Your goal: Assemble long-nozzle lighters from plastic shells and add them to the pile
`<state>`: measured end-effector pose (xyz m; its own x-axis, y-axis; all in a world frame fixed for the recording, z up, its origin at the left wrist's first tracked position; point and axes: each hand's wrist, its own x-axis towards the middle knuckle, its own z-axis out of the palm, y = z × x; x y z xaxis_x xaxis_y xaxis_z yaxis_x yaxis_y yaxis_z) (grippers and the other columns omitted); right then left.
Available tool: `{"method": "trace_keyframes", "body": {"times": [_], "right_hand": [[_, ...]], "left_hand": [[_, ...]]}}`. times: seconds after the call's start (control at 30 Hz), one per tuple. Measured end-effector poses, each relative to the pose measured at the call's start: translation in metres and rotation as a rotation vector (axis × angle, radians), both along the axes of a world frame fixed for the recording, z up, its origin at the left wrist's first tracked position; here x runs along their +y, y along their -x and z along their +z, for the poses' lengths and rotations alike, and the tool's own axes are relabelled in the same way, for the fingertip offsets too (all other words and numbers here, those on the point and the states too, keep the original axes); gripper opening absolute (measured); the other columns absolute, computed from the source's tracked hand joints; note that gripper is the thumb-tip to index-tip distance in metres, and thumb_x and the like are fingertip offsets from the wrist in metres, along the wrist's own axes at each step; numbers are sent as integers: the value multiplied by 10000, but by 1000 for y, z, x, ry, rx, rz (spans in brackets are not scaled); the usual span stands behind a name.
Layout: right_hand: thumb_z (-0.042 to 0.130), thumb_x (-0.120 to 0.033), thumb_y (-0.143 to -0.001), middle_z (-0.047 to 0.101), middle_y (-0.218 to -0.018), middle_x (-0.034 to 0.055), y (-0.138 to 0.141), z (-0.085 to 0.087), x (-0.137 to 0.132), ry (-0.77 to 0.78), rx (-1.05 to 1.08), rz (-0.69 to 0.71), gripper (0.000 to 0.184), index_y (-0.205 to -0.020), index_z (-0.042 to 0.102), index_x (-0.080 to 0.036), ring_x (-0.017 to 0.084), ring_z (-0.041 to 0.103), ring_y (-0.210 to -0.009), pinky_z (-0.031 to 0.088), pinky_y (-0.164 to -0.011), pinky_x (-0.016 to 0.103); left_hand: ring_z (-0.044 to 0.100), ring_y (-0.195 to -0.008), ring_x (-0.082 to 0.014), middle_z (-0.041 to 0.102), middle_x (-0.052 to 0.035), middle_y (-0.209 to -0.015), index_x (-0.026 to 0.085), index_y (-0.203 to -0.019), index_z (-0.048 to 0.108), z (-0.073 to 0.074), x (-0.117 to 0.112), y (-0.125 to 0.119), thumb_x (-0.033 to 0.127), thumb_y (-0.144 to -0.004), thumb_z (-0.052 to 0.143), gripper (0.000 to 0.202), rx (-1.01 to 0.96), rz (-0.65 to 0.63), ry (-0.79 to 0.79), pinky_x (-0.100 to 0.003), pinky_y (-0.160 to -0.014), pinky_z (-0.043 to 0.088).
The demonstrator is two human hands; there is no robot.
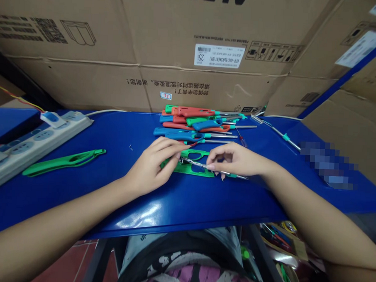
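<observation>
An opened green lighter casing (pixel 189 169) lies on the blue table between my hands. Thin wires (pixel 191 161) run from near my left thumb to the lighter's metal tube (pixel 238 176). My right hand (pixel 232 159) pinches this tube near its wired end. Over the casing's left end, the thumb and fingers of my left hand (pixel 154 164) are drawn together by the wires; what they grip is hidden. Off to the left rests a separate green casing half (pixel 64 162). A small screw (pixel 131 147) lies behind my left hand.
Several red, blue and green long-nosed lighters (pixel 189 120) are piled behind my hands, with a small screwdriver (pixel 242 139) beside them. A power strip (pixel 41 136) stands at the left. Cardboard (pixel 167 40) walls the back; another metal tube (pixel 280 134) lies at right.
</observation>
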<state>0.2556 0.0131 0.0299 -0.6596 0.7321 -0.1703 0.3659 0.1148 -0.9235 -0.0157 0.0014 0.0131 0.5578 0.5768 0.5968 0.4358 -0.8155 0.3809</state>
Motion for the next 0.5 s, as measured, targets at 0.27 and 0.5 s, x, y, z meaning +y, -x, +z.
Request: {"method": "trace_keyframes", "body": {"times": [0.27, 0.5], "right_hand": [[756, -502, -814, 673, -684, -11, 16, -8, -3, 243, 164, -10, 392, -864, 666, -124, 96, 636, -480, 552, -485, 221], [755, -464, -828, 675, -699, -8, 20, -9, -7, 283, 192, 14, 357, -874, 676, -118, 103, 659, -508, 568, -503, 222]], "left_hand": [[645, -995, -215, 738, -85, -1042, 182, -1212, 691, -7, -11, -10, 230, -927, 681, 290, -5, -119, -42, -384, -900, 526], [652, -854, -177, 759, -53, -902, 189, -1033, 765, -8, -10, -11, 186, -894, 718, 147, -141, -159, -9, -345, -821, 538]]}}
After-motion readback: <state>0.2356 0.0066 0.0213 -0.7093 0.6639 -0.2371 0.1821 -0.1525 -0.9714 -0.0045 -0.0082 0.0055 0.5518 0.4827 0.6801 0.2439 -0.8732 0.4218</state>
